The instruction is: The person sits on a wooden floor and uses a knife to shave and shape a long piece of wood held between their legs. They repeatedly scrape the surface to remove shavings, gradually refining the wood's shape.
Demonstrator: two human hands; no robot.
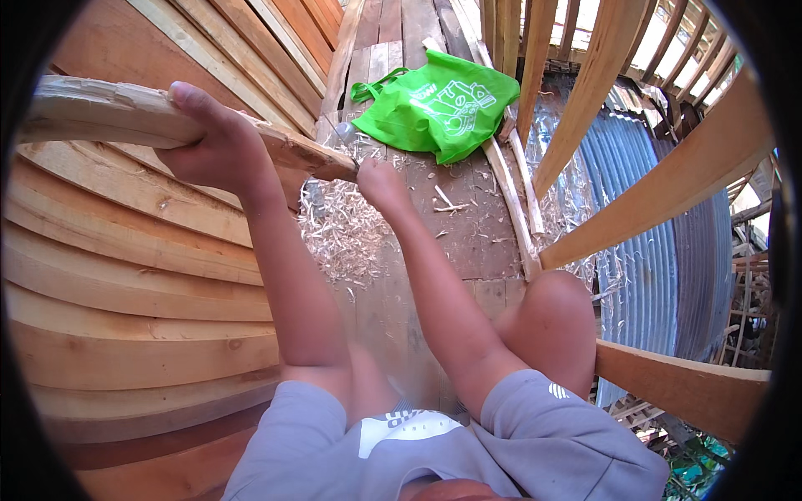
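A pale, peeled wooden pole runs from the far left toward the middle, raised above the floor. My left hand is wrapped round it, thumb on top. Beyond that hand the wood turns browner and narrows. At this far end my right hand is closed in a fist, with a small dark bit showing beside the fingers. Whatever it grips is mostly hidden. Under and beside the pole lies a heap of curled wood shavings.
A green bag lies ahead on the plank floor. Thin peeled sticks lie to its right. Stacked boards form the left wall. Slanted wooden posts edge the right side, with corrugated metal sheets beyond.
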